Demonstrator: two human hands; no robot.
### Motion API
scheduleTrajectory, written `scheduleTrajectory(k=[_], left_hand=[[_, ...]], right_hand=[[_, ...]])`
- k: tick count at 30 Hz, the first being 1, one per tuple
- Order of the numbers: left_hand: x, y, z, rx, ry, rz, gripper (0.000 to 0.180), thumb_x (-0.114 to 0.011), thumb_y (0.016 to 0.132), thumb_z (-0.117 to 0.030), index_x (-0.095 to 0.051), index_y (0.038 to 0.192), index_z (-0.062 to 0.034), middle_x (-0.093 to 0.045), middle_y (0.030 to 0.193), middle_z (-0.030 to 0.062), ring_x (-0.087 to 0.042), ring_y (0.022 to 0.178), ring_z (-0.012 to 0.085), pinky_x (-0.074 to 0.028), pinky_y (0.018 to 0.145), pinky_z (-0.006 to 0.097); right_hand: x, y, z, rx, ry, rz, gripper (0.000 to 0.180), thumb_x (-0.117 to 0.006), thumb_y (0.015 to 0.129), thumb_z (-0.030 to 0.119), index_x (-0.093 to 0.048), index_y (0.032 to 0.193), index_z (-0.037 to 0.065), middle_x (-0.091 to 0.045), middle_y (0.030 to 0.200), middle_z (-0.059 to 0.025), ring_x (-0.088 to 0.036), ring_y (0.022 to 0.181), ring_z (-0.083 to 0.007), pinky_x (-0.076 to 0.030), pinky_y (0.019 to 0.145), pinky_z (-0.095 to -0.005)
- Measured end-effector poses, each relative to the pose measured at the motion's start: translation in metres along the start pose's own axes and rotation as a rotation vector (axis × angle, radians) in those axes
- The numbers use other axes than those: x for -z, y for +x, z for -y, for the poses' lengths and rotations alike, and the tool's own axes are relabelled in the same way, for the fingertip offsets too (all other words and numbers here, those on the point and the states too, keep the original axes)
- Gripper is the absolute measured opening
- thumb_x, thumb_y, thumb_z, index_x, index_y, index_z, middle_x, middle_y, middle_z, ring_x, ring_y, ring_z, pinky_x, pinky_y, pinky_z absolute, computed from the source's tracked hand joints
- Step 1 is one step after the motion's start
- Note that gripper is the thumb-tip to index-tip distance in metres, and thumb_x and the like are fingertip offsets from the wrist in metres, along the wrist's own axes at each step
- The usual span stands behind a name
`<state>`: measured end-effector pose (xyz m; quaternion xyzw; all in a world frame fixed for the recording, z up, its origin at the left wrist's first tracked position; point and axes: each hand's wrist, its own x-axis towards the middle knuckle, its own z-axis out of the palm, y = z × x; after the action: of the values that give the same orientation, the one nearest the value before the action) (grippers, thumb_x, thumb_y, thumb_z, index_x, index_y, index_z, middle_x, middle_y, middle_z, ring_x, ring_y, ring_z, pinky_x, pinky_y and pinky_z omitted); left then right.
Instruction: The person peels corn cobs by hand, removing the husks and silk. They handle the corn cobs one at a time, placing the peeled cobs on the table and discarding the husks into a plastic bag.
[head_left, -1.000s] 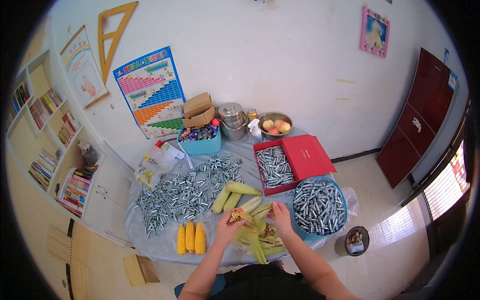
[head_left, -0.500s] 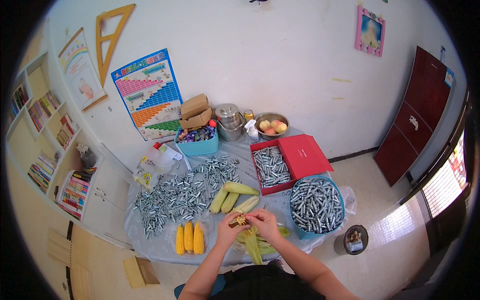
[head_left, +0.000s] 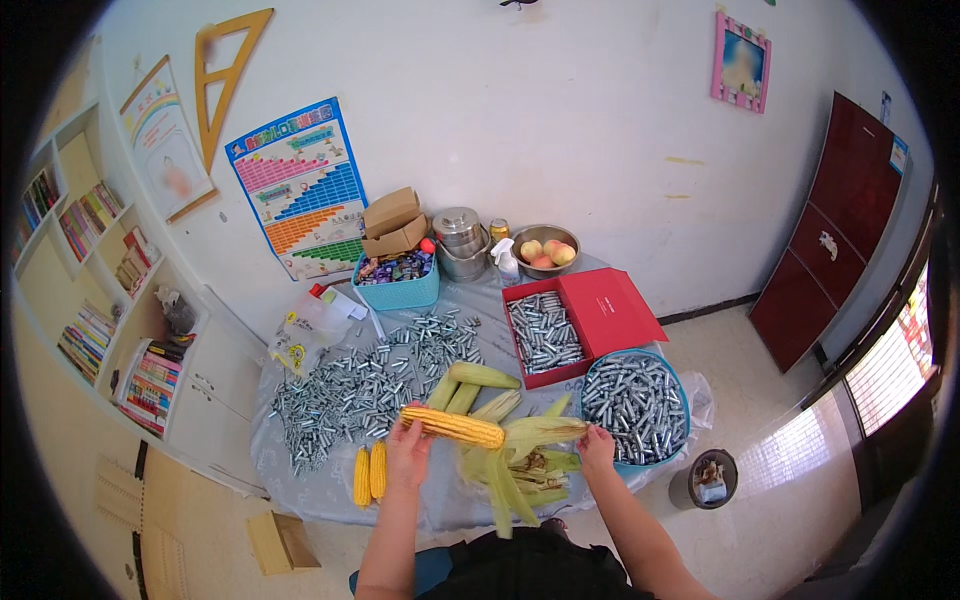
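Through the head feed I watch both bare hands working above the near part of the surface (head_left: 440,500), with the yellow corn cob (head_left: 455,426) raised between them, lying almost level. My left hand (head_left: 408,455) has its grip closed around the cob's left end, fingers wrapped from below, probably because holding it there steadies the weight and keeps the other end clear. My right hand (head_left: 598,447) has its grip pinched on the right end of a pale green husk (head_left: 545,430), which stretches to the cob's right end; I cannot tell how firmly the two are joined there. With the hands well apart, the husk seems pulled fairly taut, while loose strips hang over a heap of husks (head_left: 530,485) just beneath, a handy spot that likely keeps the leaves together. Two bare yellow cobs (head_left: 370,473) show side by side to the left of my left hand, apparently grouped away from the leaves. Beyond the raised cob lie ears in their green husks (head_left: 485,376), within easy reach. Small metal sleeves (head_left: 350,395) spread loose across the left, while more fill the red box (head_left: 615,310) on the far right and the blue tub (head_left: 687,405) near my right hand, whose walls seem to keep them from rolling.
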<state>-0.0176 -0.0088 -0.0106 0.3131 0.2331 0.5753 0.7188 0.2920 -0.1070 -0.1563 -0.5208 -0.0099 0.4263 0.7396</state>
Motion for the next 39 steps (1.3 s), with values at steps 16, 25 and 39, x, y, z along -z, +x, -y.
scheduleTrajectory(k=[16, 25, 39], left_hand=[[-0.032, 0.003, 0.007, 0.040, -0.031, 0.215, 0.044, -0.056, 0.082, -0.003, -0.044, 0.124, -0.0012, -0.054, 0.113, 0.0145, -0.049, 0.111, 0.0277, -0.035, 0.100, 0.039], [-0.052, -0.002, 0.001, 0.047, -0.132, 0.265, 0.048, -0.058, 0.079, -0.002, -0.042, 0.124, 0.0007, -0.053, 0.113, 0.0153, -0.046, 0.113, 0.0318, -0.029, 0.105, 0.043], [-0.058, -0.002, -0.015, 0.050, 0.116, 0.129, 0.048, -0.058, 0.081, -0.002, -0.040, 0.126, -0.0034, -0.051, 0.119, 0.0141, -0.049, 0.110, 0.0220, -0.036, 0.098, 0.036]], right_hand=[[-0.114, -0.104, 0.064, 0.995, -0.960, 0.639, 0.029, -0.063, 0.076, 0.012, -0.059, 0.104, 0.007, -0.059, 0.104, -0.0138, -0.055, 0.094, -0.0311, -0.042, 0.084, -0.0380], [-0.129, -0.107, 0.031, 0.786, -1.232, 0.867, 0.069, -0.070, 0.069, 0.045, -0.049, 0.119, 0.001, -0.053, 0.117, -0.0201, -0.051, 0.104, -0.0375, -0.037, 0.095, -0.0412], [-0.129, -0.114, 0.043, 0.983, -1.172, 0.518, 0.050, -0.077, 0.062, 0.033, -0.059, 0.101, 0.006, -0.057, 0.095, -0.0110, -0.054, 0.091, -0.0291, -0.044, 0.078, -0.0382]])
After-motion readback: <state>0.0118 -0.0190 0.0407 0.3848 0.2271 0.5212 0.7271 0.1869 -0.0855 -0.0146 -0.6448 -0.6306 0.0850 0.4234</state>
